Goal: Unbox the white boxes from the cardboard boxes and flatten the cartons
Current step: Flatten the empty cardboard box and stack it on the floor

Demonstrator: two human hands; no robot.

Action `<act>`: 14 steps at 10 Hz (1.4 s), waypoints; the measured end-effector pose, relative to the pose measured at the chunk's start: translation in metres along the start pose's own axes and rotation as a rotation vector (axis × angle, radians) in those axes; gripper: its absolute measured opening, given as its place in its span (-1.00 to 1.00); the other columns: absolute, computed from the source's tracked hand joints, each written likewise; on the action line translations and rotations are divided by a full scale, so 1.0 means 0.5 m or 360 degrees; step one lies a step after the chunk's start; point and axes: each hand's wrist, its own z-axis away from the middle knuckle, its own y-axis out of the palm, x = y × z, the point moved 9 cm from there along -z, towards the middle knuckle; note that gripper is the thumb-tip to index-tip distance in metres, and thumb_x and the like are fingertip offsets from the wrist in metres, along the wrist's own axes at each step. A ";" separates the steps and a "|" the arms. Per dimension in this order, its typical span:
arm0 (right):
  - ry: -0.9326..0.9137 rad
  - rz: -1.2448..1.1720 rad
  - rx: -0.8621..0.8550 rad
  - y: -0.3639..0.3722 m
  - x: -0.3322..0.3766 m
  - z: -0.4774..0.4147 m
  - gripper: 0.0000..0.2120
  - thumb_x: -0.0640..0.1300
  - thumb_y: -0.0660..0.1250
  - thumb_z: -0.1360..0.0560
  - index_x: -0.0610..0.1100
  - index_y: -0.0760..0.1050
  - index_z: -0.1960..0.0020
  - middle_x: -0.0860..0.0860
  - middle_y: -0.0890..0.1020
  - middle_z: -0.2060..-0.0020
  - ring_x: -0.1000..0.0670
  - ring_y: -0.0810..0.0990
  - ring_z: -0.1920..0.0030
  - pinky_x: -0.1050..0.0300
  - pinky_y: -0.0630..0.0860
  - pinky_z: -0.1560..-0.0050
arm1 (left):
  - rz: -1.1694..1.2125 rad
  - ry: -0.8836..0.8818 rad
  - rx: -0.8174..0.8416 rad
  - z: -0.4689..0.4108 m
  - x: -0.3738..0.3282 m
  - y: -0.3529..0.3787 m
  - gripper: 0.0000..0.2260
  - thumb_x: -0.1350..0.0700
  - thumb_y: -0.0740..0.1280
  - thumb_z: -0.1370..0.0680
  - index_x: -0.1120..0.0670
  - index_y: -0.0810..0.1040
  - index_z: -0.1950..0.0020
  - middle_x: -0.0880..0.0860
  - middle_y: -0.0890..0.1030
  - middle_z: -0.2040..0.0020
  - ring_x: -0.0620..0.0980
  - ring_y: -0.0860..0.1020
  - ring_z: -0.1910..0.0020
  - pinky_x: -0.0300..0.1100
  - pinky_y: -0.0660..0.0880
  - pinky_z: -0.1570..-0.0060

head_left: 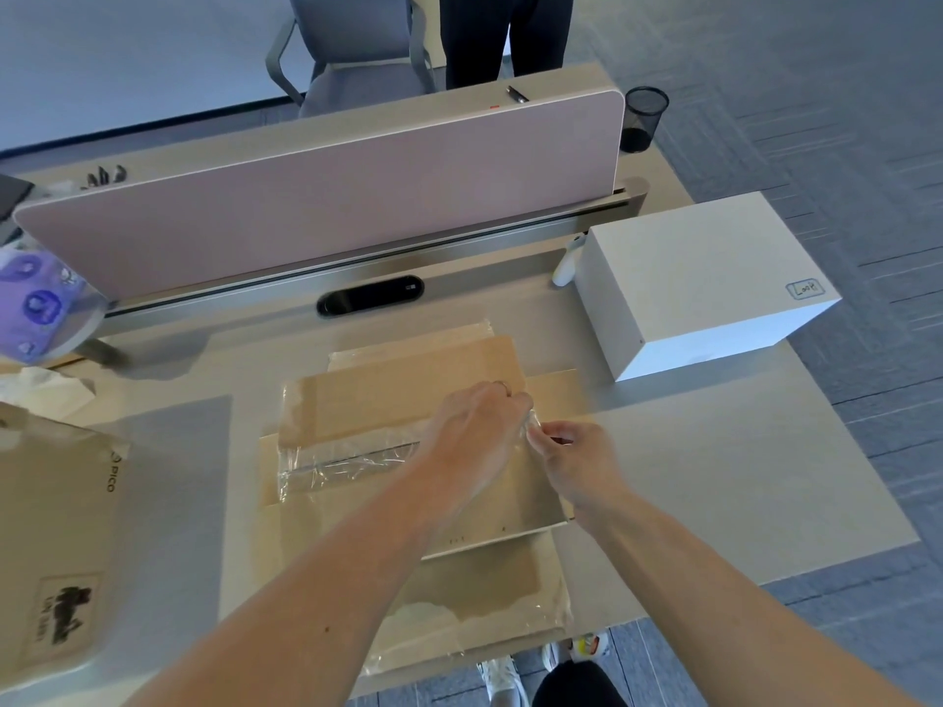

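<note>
Pinching the clear plastic, possibly tape or wrap, the left hand and right hand meet over the flattened carton on the desk. The white box sits well apart at the desk's right end, and a cardboard box sits at the left.

Flattened carton flat on desk. Left hand and right hand both pinching clear plastic film over it. White box at desk's right.

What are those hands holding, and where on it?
The left hand and right hand both pinch one end of the clear plastic strip lying across the flattened carton.
</note>
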 end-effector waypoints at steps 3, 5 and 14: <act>0.0011 -0.0039 -0.0085 0.006 0.003 0.005 -0.82 -0.05 0.43 -0.56 -0.03 0.63 0.22 0.16 0.62 0.32 0.14 0.56 0.25 0.25 0.43 0.19 | -0.0097 0.0008 -0.0018 0.004 0.004 -0.019 -0.90 0.23 0.28 -0.61 0.06 0.56 -0.03 0.07 0.54 0.04 0.13 0.54 0.06 -0.13 0.40 0.15; -0.0009 -0.0019 -0.0074 0.007 0.001 -0.004 -0.85 -0.04 0.43 -0.56 -0.03 0.65 0.17 0.17 0.63 0.33 0.15 0.57 0.29 0.28 0.42 0.26 | 0.0010 -0.0030 -0.0101 0.005 0.026 -0.018 -0.85 0.21 0.29 -0.62 0.05 0.57 -0.15 0.04 0.53 0.01 0.12 0.56 0.02 -0.08 0.49 0.11; 0.0067 0.0038 -0.0046 -0.005 -0.012 -0.003 -0.91 -0.07 0.40 -0.58 -0.02 0.64 0.08 0.16 0.62 0.26 0.13 0.57 0.22 0.19 0.45 0.14 | 0.0116 0.0115 -0.0296 0.039 0.057 -0.017 -0.89 0.06 0.30 -0.64 -0.01 0.60 -0.11 -0.03 0.50 0.12 0.09 0.53 0.15 0.02 0.54 0.16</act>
